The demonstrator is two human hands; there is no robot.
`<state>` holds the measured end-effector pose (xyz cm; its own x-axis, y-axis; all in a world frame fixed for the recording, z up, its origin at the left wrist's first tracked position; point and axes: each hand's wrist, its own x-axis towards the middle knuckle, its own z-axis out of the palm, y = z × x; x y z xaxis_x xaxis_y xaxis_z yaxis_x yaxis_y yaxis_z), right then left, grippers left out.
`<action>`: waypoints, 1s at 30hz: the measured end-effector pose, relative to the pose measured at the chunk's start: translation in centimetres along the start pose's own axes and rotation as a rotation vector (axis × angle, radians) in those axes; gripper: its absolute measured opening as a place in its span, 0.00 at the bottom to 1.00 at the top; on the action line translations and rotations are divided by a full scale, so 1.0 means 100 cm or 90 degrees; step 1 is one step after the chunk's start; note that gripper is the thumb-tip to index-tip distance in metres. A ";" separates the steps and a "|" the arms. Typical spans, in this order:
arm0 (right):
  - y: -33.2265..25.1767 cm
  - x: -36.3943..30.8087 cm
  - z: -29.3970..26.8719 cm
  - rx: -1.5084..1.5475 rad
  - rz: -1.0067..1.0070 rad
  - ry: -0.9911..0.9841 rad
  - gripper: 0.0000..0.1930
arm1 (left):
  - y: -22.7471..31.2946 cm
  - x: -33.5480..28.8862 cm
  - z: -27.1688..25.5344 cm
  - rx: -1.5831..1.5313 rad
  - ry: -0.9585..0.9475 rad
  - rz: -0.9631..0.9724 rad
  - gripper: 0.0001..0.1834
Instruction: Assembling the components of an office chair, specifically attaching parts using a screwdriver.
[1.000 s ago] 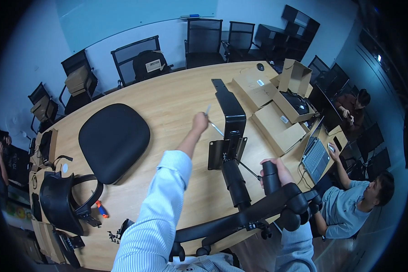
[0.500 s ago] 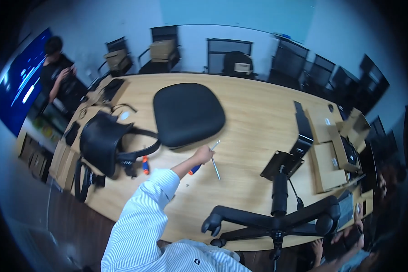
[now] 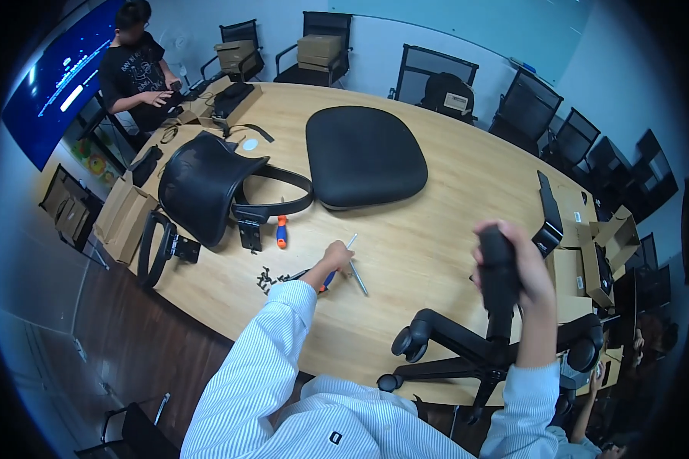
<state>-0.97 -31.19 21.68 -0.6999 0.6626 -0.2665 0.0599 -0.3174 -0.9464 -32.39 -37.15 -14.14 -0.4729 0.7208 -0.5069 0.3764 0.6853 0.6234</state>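
My left hand (image 3: 334, 258) is closed over a screwdriver (image 3: 328, 281) with a blue and orange handle, whose thin shaft sticks out beyond the fingers. A silver rod (image 3: 359, 278) lies right against this hand. Several dark screws (image 3: 265, 280) are scattered beside my left wrist. My right hand (image 3: 530, 264) wraps round the black upright column (image 3: 501, 256) of a chair base (image 3: 458, 336) with castors. Another screwdriver (image 3: 282, 231), orange and blue, lies beside the black chair backrest (image 3: 199, 183) with its armrest loop. A black seat cushion (image 3: 367, 157) rests farther back.
Open cardboard boxes (image 3: 586, 264) sit on the table's right side, near a black L-shaped bracket (image 3: 548, 218). Another carton (image 3: 126, 214) is at the left edge. One person (image 3: 142, 73) stands at the far left; another person's arm (image 3: 587, 405) shows lower right. Chairs (image 3: 314, 50) line the wall.
My right hand has come into view and holds the column, which looks more upright. My left hand stays at the screwdriver. The view has shifted, showing the screws more fully.
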 end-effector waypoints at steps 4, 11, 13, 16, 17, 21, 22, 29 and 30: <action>0.058 0.093 -0.019 -0.079 0.157 0.099 0.20 | 0.020 -0.001 -0.007 0.020 -0.011 -0.017 0.20; 0.196 0.184 -0.073 -0.152 0.276 0.139 0.24 | 0.029 0.030 0.003 0.026 -0.028 -0.018 0.19; 0.211 0.191 -0.072 -0.508 0.152 0.170 0.27 | 0.035 0.042 0.004 0.009 -0.020 -0.020 0.20; 0.232 0.197 -0.072 -0.693 0.218 0.152 0.30 | 0.030 0.061 0.011 0.028 0.023 0.018 0.21; 0.239 0.202 -0.062 -0.748 0.193 0.170 0.29 | 0.019 0.070 0.010 0.055 0.038 0.055 0.21; 0.252 0.206 -0.056 -0.790 0.209 0.172 0.27 | 0.039 0.080 0.013 0.021 -0.031 0.021 0.20; 0.260 0.205 -0.062 -0.833 0.154 0.158 0.26 | 0.044 0.079 0.018 0.039 -0.019 0.019 0.20; 0.284 0.226 -0.078 -0.936 0.031 0.144 0.25 | 0.049 0.074 0.042 0.085 0.142 0.079 0.20; 0.282 0.229 -0.077 -0.947 0.030 0.132 0.26 | 0.048 0.073 0.043 0.088 0.140 0.076 0.20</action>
<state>-9.84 -19.70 -12.49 -0.5744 0.7935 -0.2012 0.8159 0.5351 -0.2190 -30.59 -28.21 -17.42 -0.5742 0.7680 -0.2836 0.5383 0.6151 0.5761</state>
